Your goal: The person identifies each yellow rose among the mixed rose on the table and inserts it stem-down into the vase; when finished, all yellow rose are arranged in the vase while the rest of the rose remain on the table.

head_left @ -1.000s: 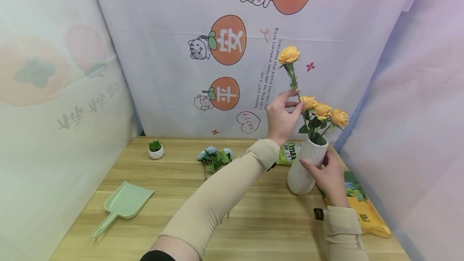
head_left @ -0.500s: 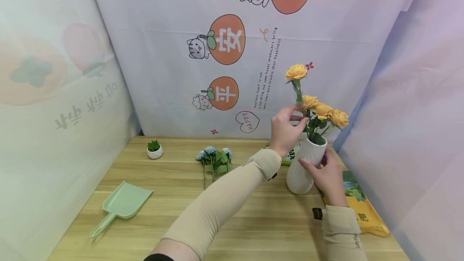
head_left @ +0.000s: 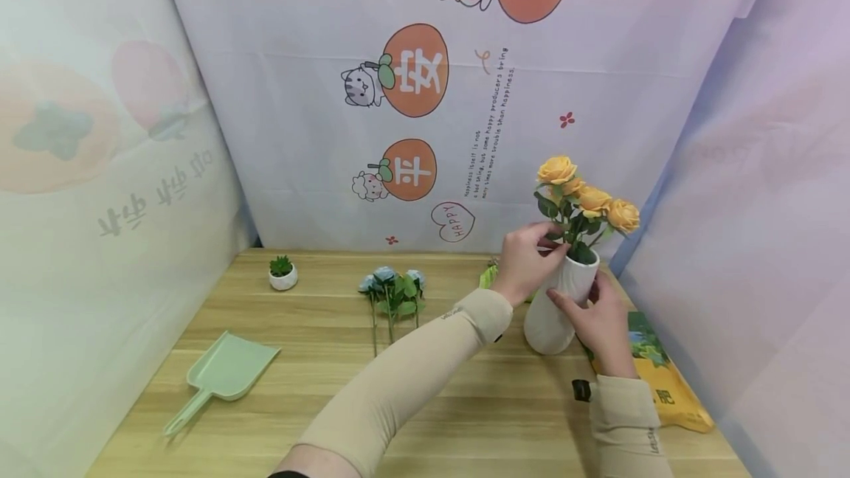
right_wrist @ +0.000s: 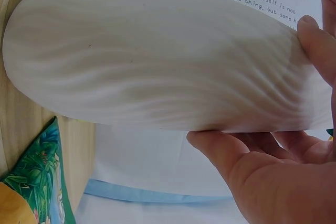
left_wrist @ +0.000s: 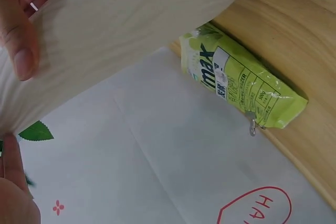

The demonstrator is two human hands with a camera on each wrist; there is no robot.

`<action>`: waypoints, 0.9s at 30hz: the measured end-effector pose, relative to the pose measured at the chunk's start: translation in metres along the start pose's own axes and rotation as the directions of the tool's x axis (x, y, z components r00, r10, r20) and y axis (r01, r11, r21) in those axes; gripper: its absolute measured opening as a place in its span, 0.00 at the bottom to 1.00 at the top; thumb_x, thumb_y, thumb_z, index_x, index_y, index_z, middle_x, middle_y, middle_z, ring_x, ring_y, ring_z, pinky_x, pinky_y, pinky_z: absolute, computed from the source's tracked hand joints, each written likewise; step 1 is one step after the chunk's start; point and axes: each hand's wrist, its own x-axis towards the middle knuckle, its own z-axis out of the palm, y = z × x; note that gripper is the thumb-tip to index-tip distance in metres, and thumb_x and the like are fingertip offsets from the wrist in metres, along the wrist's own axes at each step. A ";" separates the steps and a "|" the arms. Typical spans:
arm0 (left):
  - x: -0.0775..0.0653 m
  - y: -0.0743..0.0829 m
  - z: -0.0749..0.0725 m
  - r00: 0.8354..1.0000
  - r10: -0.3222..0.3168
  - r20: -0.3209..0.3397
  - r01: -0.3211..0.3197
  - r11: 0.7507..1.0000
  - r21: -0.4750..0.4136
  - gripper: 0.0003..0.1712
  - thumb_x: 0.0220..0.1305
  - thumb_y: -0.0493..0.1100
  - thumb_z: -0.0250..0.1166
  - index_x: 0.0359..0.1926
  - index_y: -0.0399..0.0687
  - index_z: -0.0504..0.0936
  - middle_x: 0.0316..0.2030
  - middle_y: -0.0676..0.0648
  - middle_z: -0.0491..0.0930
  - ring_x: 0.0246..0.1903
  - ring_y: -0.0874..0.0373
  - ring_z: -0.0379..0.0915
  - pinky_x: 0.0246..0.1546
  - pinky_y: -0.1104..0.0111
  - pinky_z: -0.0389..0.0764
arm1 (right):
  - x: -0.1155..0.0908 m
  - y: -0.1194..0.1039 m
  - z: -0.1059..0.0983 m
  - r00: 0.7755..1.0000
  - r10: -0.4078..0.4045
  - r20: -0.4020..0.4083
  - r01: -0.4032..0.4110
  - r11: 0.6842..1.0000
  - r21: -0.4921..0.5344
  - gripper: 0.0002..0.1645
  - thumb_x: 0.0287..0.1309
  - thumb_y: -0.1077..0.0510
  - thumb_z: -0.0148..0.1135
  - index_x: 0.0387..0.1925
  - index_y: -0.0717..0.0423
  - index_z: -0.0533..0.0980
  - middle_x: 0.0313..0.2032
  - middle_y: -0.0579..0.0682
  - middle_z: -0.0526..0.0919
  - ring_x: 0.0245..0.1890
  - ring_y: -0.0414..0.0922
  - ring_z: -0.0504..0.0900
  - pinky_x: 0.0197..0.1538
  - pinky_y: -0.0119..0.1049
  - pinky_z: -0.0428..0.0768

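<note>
A white ribbed vase [head_left: 547,323] stands slightly tilted at the right of the table, with several yellow artificial roses [head_left: 593,201] in its mouth. My left hand [head_left: 531,260] is at the vase's rim and pinches the stem of the leftmost yellow rose [head_left: 556,170], whose bloom now sits just above the others. Around the vase's upper body, my right hand [head_left: 603,324] keeps a grip, thumb on the near side. In the right wrist view the ribbed vase wall [right_wrist: 147,61] fills the middle, with the right fingers [right_wrist: 220,153] against it. Lower stems are hidden inside the vase.
Blue artificial roses [head_left: 385,276] lie mid-table. A green dustpan [head_left: 232,367] and small potted succulent [head_left: 282,275] are at the left. A green bag [left_wrist: 241,77] lies behind the vase; a yellow bag [head_left: 671,393] lies right of it, near the side curtain.
My left hand has moved down toward the vase's rim, and the leftmost yellow rose has sunk with it to nearly the other blooms' height. The right hand has stayed on the vase.
</note>
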 end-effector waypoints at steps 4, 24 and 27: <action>-0.004 -0.003 0.000 0.999 0.016 0.051 -0.019 0.998 0.060 0.11 0.75 0.43 0.71 0.53 0.46 0.90 0.46 0.48 0.92 0.38 0.74 0.86 0.41 0.87 0.80 | 0.000 0.000 -0.001 1.000 -0.011 -0.007 0.011 1.000 0.003 0.56 0.66 0.38 0.75 0.81 0.60 0.60 0.68 0.68 0.74 0.66 0.66 0.76 0.64 0.68 0.77; -0.002 -0.001 -0.005 0.995 -0.087 -0.039 0.085 0.995 -0.056 0.04 0.71 0.41 0.74 0.42 0.45 0.90 0.39 0.50 0.91 0.36 0.76 0.84 0.39 0.84 0.82 | -0.001 -0.001 0.000 1.000 0.025 -0.007 -0.025 1.000 -0.012 0.58 0.65 0.35 0.75 0.81 0.60 0.60 0.69 0.69 0.74 0.66 0.66 0.76 0.66 0.69 0.76; 0.001 0.000 -0.006 0.981 -0.126 -0.150 0.104 0.984 -0.146 0.06 0.67 0.37 0.77 0.39 0.45 0.86 0.37 0.50 0.90 0.35 0.75 0.85 0.39 0.81 0.84 | -0.001 -0.002 0.001 1.000 0.027 -0.011 -0.027 1.000 -0.016 0.57 0.65 0.36 0.75 0.81 0.60 0.60 0.69 0.69 0.74 0.66 0.66 0.76 0.66 0.69 0.75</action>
